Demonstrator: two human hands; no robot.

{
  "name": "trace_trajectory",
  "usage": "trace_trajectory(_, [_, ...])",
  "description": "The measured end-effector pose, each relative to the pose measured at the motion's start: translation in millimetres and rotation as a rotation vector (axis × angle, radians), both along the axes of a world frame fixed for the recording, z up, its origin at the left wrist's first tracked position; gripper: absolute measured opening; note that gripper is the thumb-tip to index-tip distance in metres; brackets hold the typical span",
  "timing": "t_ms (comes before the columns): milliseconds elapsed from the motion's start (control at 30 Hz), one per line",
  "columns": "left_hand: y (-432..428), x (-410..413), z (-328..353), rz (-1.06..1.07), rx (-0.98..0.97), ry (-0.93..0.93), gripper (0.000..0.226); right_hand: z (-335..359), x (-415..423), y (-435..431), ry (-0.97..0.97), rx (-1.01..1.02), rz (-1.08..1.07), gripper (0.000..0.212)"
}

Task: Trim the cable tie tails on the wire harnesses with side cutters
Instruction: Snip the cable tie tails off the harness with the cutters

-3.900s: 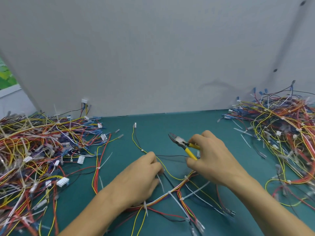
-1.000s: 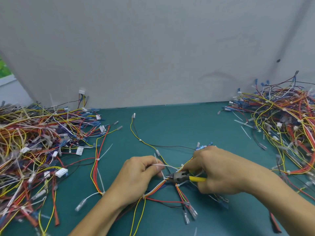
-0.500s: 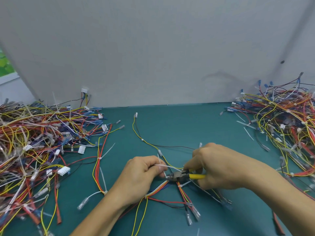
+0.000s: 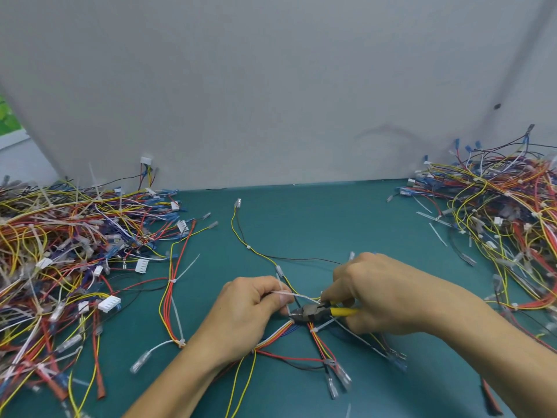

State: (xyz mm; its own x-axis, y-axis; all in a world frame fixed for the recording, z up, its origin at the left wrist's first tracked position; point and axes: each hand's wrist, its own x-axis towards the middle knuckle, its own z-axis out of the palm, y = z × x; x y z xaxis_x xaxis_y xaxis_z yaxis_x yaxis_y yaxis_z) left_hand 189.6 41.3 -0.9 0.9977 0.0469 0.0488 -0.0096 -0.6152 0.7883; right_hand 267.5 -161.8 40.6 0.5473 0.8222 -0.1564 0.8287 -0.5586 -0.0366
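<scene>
Nearest, both forearms come in from the bottom edge, which cuts them off. The wire harness (image 4: 278, 332) lies on the teal table (image 4: 301, 212) under and between the hands, its red, yellow and white wires fanning towards the person; the stretch beneath the left wrist is hidden. The left hand (image 4: 250, 312) pinches the white cable tie tail (image 4: 291, 295) between thumb and forefinger. The right hand (image 4: 388, 297) is curled round the yellow handles of the side cutters (image 4: 310, 314), hiding most of them. The dark head meets the tie just right of the left thumb, but I cannot tell whether the blades have bitten. Left of the left hand lies a second harness (image 4: 170, 297) with long tie tails. Farther out, a left heap (image 4: 60, 236) and a right heap (image 4: 497, 212) of tangled harnesses run off the frame edges. A grey wall (image 4: 271, 86) stands behind.
</scene>
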Motion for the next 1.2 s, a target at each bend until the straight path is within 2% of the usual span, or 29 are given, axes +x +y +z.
trace_trajectory(233, [0, 0, -2, 0.000, 0.002, 0.003, 0.032, 0, -3, 1, -0.073, -0.046, 0.035, 0.009])
trace_trajectory(433, [0, 1, -2, 0.014, -0.062, 0.005, 0.026, -9, -2, -4, -0.051, 0.004, -0.041, 0.008])
trace_trajectory(667, [2, -1, -2, 0.067, -0.222, -0.025, 0.031, -12, -5, -32, 0.141, 0.293, -0.303, 0.009])
trace_trajectory(700, [2, -1, -1, 0.058, -0.247, -0.036, 0.036, -14, -6, -34, 0.147, 0.322, -0.315, 0.009])
trace_trajectory(800, [2, -1, 1, 0.104, -0.232, -0.054, 0.070, -15, -10, -36, 0.154, 0.381, -0.334, 0.011])
trace_trajectory(867, [0, 1, 1, 0.191, -0.254, -0.098, 0.076, -15, -11, -36, 0.156, 0.420, -0.347, 0.013])
trace_trajectory(967, [-1, 4, 3, 0.246, -0.463, -0.162, 0.065, -14, -11, -37, 0.171, 0.483, -0.360, 0.016])
trace_trajectory(1067, [-2, 6, 7, 0.221, -0.695, -0.180, 0.042, -15, -11, -37, 0.180, 0.518, -0.367, 0.016])
trace_trajectory(1133, [-7, 5, 12, 0.207, -0.859, -0.146, 0.031, -14, -11, -38, 0.172, 0.533, -0.381, 0.015])
trace_trajectory(1200, [-12, 3, 16, 0.173, -1.021, -0.035, 0.023, -14, -11, -39, 0.181, 0.553, -0.397, 0.015])
